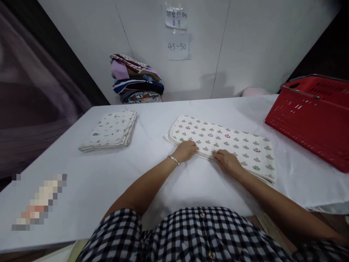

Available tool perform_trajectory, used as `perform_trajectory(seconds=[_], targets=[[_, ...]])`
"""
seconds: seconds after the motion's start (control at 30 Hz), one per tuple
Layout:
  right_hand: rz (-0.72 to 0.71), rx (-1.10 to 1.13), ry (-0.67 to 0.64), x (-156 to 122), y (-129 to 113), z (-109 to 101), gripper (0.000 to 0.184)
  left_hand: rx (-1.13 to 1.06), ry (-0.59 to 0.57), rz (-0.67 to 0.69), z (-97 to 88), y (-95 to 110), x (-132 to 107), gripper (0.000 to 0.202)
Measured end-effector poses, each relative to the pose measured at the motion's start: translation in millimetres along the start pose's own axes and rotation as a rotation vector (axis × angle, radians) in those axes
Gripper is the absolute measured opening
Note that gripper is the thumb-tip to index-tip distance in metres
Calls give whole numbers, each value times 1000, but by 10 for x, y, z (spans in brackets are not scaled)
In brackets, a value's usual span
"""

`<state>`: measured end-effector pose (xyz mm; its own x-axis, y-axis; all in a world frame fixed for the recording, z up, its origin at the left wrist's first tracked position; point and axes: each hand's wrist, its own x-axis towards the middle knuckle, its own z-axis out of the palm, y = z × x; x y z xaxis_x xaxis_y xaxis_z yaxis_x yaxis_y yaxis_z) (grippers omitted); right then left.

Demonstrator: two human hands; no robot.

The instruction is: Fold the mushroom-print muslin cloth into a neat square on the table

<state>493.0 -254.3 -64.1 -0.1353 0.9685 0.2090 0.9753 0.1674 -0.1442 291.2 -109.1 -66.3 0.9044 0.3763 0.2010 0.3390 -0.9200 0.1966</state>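
Observation:
A folded white cloth (237,145) lies at an angle on the table, printed with grey cloud-like shapes and a few red, purple and green ones. My left hand (186,150) is closed at its front edge, left of the middle, with a silver bracelet on the wrist. Further right along that edge, my right hand (228,162) has its fingers closed on the cloth. Parts of both hands' fingertips are hidden. To the left sits another folded cloth (113,127), white with small scattered prints, apart from both hands.
The table (152,171) has a white cover. A red plastic basket (313,116) stands at the right. Behind the table's far edge is a stack of folded fabrics (137,80). Paper notes (178,46) hang on the wall. A blurred, pixelated patch covers something at the lower left.

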Motion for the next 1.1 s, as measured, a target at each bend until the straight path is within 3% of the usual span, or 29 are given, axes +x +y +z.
perform_trajectory(seconds=[0.2,0.5,0.7,1.1], targets=[[-4,-90,-80,66,-25,-6,29,146,-36,77,0,20,80,22],[-26,-144,-127,36,-102,-134,28,282,91,152,113,-5,-10,17],[-32,-113,-113,30,-95,-58,29,263,101,136,183,-38,-42,17],[-80,-51,11,-137,10,-4,31,98,128,58,145,3,-103,20]])
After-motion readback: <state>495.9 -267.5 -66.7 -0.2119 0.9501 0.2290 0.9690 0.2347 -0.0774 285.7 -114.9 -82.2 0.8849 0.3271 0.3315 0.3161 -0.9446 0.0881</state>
